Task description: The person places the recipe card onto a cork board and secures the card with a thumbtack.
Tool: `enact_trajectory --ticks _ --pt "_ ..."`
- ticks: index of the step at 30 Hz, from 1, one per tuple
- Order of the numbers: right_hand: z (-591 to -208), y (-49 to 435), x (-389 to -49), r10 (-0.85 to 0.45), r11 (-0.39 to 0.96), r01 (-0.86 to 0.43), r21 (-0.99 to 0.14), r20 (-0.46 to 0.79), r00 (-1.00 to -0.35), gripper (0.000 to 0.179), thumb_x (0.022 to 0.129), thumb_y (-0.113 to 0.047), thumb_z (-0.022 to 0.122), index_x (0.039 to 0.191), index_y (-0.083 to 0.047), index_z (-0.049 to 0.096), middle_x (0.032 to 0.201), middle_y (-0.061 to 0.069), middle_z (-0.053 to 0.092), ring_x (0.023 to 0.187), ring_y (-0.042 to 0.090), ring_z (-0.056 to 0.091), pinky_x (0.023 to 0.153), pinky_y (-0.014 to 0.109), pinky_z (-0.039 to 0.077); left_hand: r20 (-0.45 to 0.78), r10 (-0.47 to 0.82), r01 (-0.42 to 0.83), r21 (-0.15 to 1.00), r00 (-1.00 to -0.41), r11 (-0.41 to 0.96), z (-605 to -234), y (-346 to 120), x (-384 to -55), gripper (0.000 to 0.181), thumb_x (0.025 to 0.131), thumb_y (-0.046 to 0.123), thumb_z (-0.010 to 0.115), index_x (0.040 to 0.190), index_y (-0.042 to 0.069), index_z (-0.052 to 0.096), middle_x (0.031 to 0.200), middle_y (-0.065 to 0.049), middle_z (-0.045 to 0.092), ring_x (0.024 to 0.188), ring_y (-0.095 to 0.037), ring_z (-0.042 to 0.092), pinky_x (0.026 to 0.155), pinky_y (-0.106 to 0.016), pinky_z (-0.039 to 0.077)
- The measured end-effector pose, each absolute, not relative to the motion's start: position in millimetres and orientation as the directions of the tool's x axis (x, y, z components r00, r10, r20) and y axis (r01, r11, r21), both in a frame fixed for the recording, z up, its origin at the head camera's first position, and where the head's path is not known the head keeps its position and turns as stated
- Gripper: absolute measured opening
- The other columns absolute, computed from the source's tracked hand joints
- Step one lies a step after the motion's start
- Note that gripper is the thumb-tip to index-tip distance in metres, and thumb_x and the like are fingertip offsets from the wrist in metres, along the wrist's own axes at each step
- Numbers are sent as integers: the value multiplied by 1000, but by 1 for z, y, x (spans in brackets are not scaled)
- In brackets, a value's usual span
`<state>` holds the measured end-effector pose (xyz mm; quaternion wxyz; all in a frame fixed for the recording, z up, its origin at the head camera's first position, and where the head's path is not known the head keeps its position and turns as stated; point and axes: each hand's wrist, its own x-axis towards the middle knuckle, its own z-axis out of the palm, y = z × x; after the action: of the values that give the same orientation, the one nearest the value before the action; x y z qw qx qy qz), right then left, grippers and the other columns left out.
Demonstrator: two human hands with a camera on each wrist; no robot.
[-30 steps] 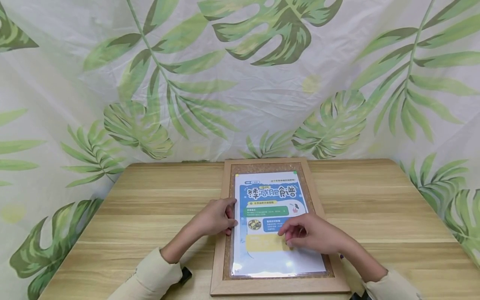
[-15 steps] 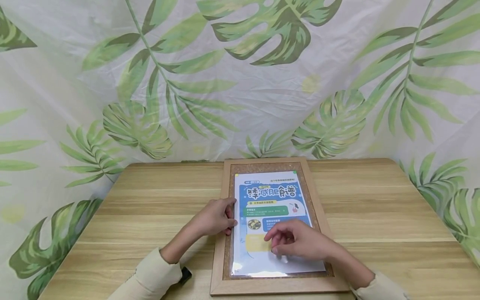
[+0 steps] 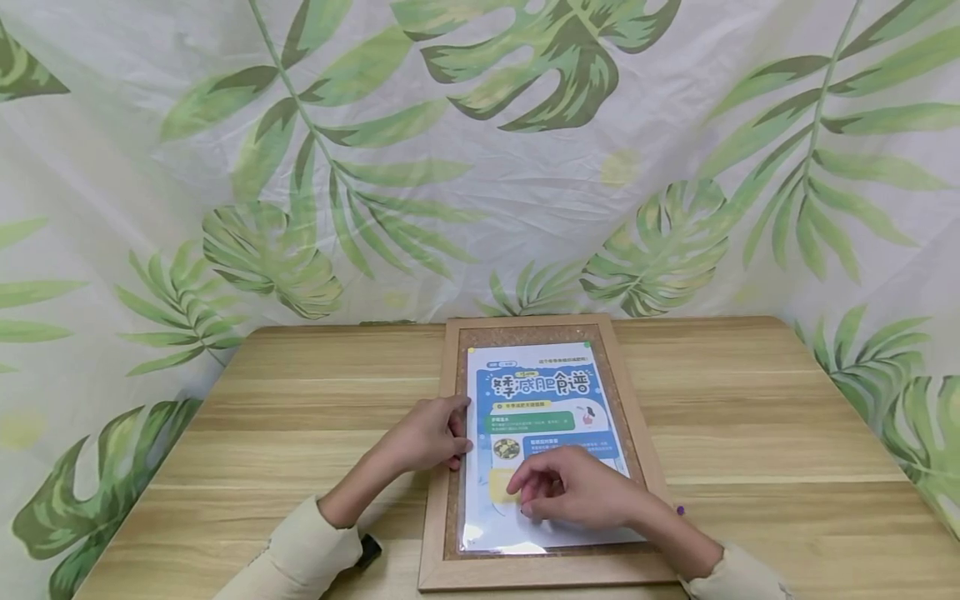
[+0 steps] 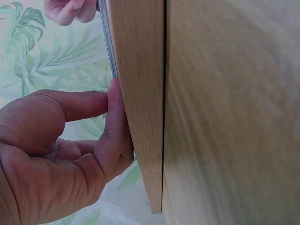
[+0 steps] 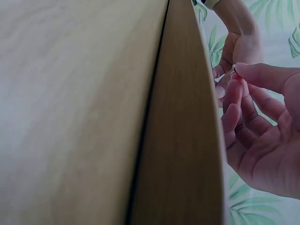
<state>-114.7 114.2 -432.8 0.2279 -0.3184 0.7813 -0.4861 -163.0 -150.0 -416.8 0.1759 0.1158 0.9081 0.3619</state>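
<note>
A printed poster (image 3: 536, 392) with a glossy surface lies on a cork board (image 3: 525, 334) in a wooden frame (image 3: 434, 500). Its top corners carry a yellow pushpin (image 3: 471, 351) and a green pushpin (image 3: 587, 344). My left hand (image 3: 429, 435) rests at the poster's left edge, thumb and fingers touching it. Over the lower part of the poster, my right hand (image 3: 573, 487) pinches a tiny pushpin (image 5: 233, 70) between thumb and fingertip. The metal point shows in the right wrist view; most of its head is hidden by the fingers.
A small purple pushpin (image 3: 680, 510) lies on the wooden table (image 3: 765, 433), just right of the frame. Beside the left sleeve is a black object (image 3: 368, 552). A leaf-print curtain (image 3: 525, 208) hangs behind the table's far edge.
My right hand has moved left across the lower poster with the pushpin, and the purple pushpin on the table now shows fully. The left hand stays at the poster's edge.
</note>
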Motion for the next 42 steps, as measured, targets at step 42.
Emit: enact_trajectory --ticks 42 --pt "-427 47 -99 -789 380 -401 -833 -66 -611 14 95 -3 76 105 -11 80 81 -17 66 67 -10 57 66 13 52 -223 353 105 697 -909 709 -417 -152 -164 66 94 -3 77 153 -10 49 79 -5 67 59 -14 68 53 -23 43"
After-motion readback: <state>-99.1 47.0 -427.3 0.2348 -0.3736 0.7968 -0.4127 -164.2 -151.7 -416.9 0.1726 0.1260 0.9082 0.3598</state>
